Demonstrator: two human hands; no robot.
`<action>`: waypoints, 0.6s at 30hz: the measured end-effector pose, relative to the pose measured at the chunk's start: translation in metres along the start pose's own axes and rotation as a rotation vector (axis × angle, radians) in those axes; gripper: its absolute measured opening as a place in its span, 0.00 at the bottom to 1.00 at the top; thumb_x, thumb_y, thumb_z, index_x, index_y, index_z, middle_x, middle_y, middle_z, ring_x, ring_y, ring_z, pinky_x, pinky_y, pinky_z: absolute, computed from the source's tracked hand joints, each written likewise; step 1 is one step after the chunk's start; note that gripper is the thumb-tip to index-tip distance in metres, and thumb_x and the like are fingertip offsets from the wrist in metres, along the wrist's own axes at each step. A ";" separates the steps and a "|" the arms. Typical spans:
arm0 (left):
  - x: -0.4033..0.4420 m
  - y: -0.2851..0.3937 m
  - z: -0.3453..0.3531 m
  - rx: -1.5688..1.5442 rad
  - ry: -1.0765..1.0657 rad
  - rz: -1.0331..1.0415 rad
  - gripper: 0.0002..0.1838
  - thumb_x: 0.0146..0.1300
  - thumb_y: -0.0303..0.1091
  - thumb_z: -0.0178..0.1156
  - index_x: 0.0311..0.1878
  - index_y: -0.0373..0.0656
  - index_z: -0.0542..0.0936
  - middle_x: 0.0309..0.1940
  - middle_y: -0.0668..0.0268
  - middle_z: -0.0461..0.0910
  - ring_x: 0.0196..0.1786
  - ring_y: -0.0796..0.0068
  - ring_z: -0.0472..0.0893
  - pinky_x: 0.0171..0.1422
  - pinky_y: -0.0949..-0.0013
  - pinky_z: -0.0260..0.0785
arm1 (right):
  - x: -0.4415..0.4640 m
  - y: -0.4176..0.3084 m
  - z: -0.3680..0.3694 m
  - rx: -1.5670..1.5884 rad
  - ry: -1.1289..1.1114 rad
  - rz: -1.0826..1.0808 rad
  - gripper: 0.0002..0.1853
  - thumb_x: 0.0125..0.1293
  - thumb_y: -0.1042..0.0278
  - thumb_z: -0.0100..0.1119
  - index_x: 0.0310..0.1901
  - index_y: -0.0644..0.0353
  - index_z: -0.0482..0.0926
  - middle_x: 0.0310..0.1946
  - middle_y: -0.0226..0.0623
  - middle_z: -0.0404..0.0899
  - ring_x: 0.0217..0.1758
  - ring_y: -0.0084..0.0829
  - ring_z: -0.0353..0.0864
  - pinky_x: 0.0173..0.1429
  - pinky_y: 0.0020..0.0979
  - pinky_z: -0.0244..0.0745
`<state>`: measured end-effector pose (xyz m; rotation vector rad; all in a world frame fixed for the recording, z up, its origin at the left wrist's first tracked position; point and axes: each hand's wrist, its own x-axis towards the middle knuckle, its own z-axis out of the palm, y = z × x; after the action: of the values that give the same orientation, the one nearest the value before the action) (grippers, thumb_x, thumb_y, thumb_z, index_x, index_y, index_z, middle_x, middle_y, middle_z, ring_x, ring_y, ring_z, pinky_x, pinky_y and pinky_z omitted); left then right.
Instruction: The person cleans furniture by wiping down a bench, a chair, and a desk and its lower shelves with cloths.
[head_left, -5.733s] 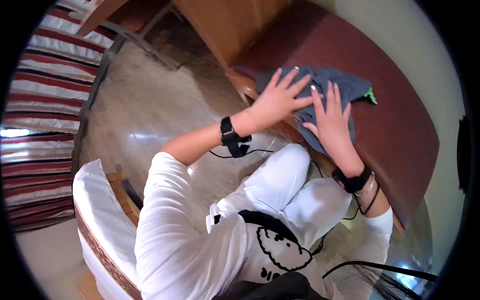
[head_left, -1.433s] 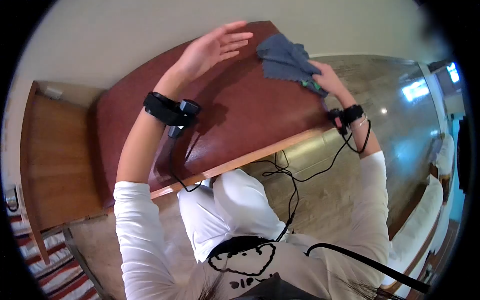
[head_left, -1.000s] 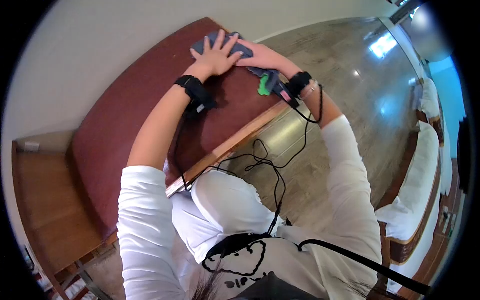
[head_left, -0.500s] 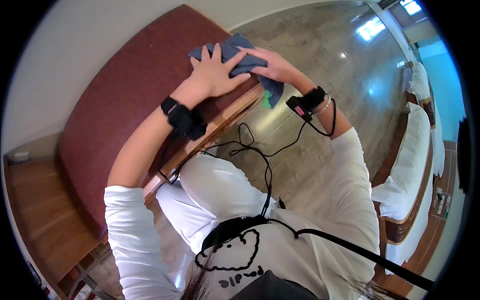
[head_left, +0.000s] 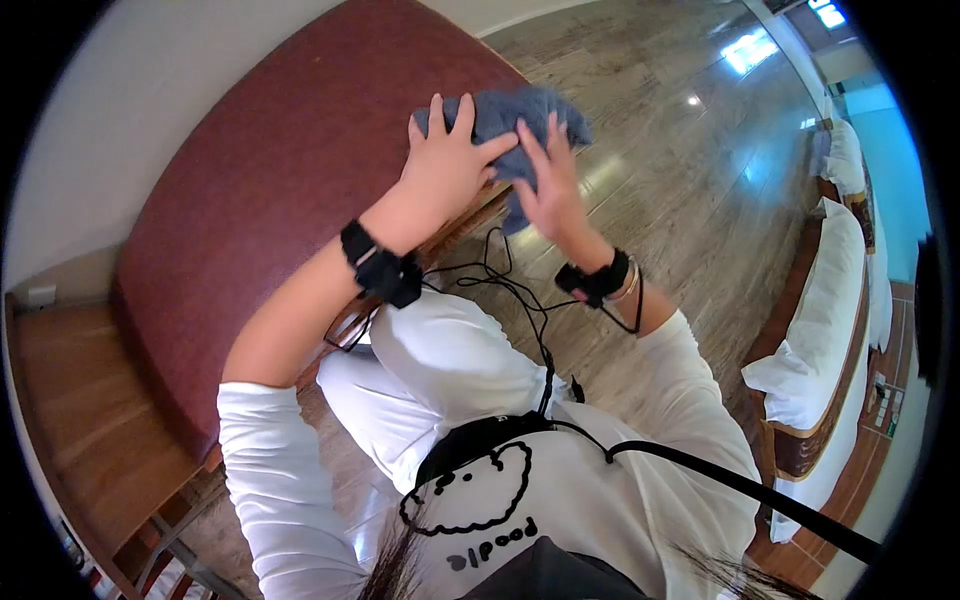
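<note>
A grey-blue cloth (head_left: 500, 120) lies bunched at the near right edge of a reddish-brown top (head_left: 270, 170), with part of it hanging over the side. Flat on the cloth's left part rests my left hand (head_left: 445, 170), fingers spread. My right hand (head_left: 555, 195) touches the cloth's right part from beyond the edge, its fingers stretched out and apart and a little blurred. The underside of the cloth is hidden.
Black cables (head_left: 515, 285) hang in loops between my wrists and waist. A wooden shelf (head_left: 95, 390) adjoins the top at lower left. White-covered bedding (head_left: 820, 300) lines the right side. Wood-look floor (head_left: 680, 200) stretches between, and a pale wall (head_left: 180, 90) stands at upper left.
The cloth and my left hand have shifted right along the top. My right hand has turned so its fingers point up over the cloth, and its wrist has moved inward and down.
</note>
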<state>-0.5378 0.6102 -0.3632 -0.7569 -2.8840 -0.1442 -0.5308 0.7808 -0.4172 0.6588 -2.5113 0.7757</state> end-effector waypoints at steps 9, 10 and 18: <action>-0.138 -0.010 -0.030 0.037 -0.054 -0.005 0.22 0.43 0.35 0.62 0.47 0.58 0.73 0.64 0.54 0.52 0.64 0.41 0.52 0.59 0.39 0.52 | -0.053 -0.099 0.029 0.107 -0.280 -0.330 0.29 0.41 0.67 0.61 0.49 0.69 0.68 0.48 0.59 0.63 0.59 0.60 0.56 0.60 0.60 0.49; -0.150 -0.009 -0.032 0.049 -0.093 -0.043 0.22 0.43 0.35 0.62 0.46 0.57 0.74 0.64 0.54 0.50 0.65 0.42 0.50 0.60 0.39 0.51 | -0.054 -0.105 0.031 0.113 -0.285 -0.329 0.29 0.41 0.67 0.61 0.49 0.69 0.68 0.48 0.59 0.63 0.59 0.60 0.56 0.60 0.60 0.49; -0.200 -0.019 -0.087 -0.404 -0.183 -0.144 0.27 0.49 0.34 0.60 0.56 0.58 0.70 0.67 0.55 0.45 0.68 0.50 0.47 0.68 0.51 0.43 | -0.056 -0.030 0.019 0.378 0.240 -0.282 0.20 0.39 0.80 0.49 0.40 0.64 0.74 0.38 0.41 0.73 0.44 0.40 0.72 0.51 0.38 0.67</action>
<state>-0.3649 0.4862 -0.3138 -0.6470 -3.1241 -0.7293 -0.4748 0.7647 -0.4481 0.9579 -2.0166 1.1557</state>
